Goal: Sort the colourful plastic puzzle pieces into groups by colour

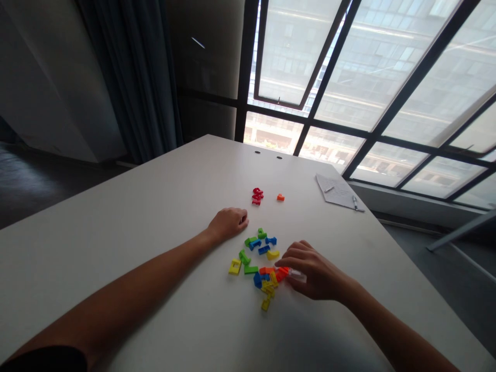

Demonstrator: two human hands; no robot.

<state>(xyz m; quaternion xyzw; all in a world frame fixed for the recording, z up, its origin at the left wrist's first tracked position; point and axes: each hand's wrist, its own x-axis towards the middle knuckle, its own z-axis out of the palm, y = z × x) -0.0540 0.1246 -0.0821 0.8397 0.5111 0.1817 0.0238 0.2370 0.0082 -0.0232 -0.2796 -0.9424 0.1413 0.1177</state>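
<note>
A scatter of small plastic pieces (pixel 260 263) in green, blue, yellow and orange lies on the white table (pixel 155 217). My right hand (pixel 310 268) rests at the right edge of this pile, fingers curled, fingertips pinching an orange piece (pixel 282 273). My left hand (pixel 228 223) lies on the table to the upper left of the pile, fingers curled under into a loose fist, with nothing visible in it. Farther back sit a small cluster of red pieces (pixel 257 196) and a single orange piece (pixel 280 197).
A sheet of paper (pixel 336 192) with a pen (pixel 355 202) lies near the table's far right edge. Two cable holes (pixel 268 154) sit at the far edge. Large windows rise behind the table, and a dark curtain hangs at left.
</note>
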